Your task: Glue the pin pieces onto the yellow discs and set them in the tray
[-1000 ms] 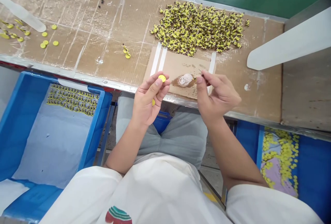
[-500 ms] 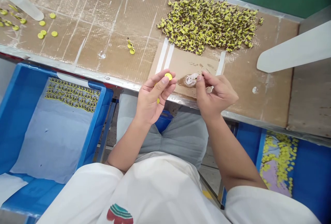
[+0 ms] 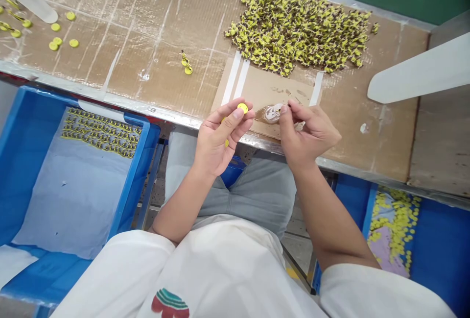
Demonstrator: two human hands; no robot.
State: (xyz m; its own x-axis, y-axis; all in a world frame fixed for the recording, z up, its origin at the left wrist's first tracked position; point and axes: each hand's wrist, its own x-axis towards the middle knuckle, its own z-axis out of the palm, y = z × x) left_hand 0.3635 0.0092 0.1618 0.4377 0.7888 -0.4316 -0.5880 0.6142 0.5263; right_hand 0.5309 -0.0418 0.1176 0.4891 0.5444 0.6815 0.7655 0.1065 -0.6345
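Observation:
My left hand [image 3: 218,139] pinches a small yellow disc [image 3: 242,108] between thumb and fingers at the bench edge; another yellow bit shows lower in the same hand. My right hand [image 3: 306,132] is closed in a pinch on a thin tool whose tip rests at a blob of brownish-white paste [image 3: 271,112] on a cardboard pad [image 3: 264,87]. The two hands are a few centimetres apart. A big heap of small yellow-and-brown pieces [image 3: 299,29] lies on the bench just beyond the pad.
A blue tray [image 3: 22,127] at the lower left holds rows of finished yellow pieces [image 3: 101,133] on grey paper. Another blue tray [image 3: 440,239] at the lower right holds loose yellow discs [image 3: 396,220]. More discs [image 3: 60,34] lie far left. A white panel [image 3: 422,70] juts in at right.
My right hand moved slightly left, bringing the tool tip onto the paste. The left hand kept the disc and shifted a little right and up as the view moved.

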